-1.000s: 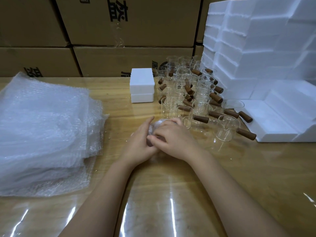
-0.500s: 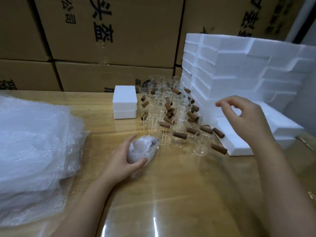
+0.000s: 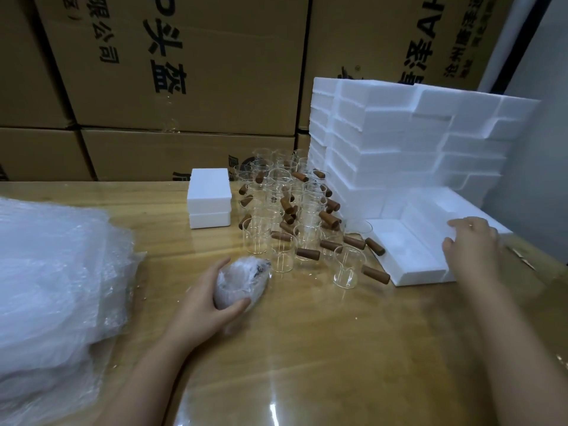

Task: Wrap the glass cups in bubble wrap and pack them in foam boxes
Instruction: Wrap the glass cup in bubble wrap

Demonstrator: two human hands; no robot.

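Note:
My left hand [image 3: 203, 305] grips a glass cup wrapped in bubble wrap [image 3: 241, 279], resting it on the wooden table [image 3: 307, 348]. My right hand [image 3: 470, 244] lies on the edge of a white foam box half [image 3: 408, 256] at the right, fingers spread over the foam. Several bare glass cups with brown wooden handles [image 3: 285, 210] stand clustered between the two hands. A thick stack of bubble wrap sheets [image 3: 52, 287] lies at the left.
A tall pile of white foam boxes [image 3: 399, 149] rises at the back right. One closed foam box [image 3: 209, 198] sits left of the cups. Cardboard cartons [image 3: 184, 87] wall off the far side of the table.
My right hand came off the wrapped cup, swung right and dropped onto the foam box half. The left hand kept the wrapped cup. My view shifted up and to the right.

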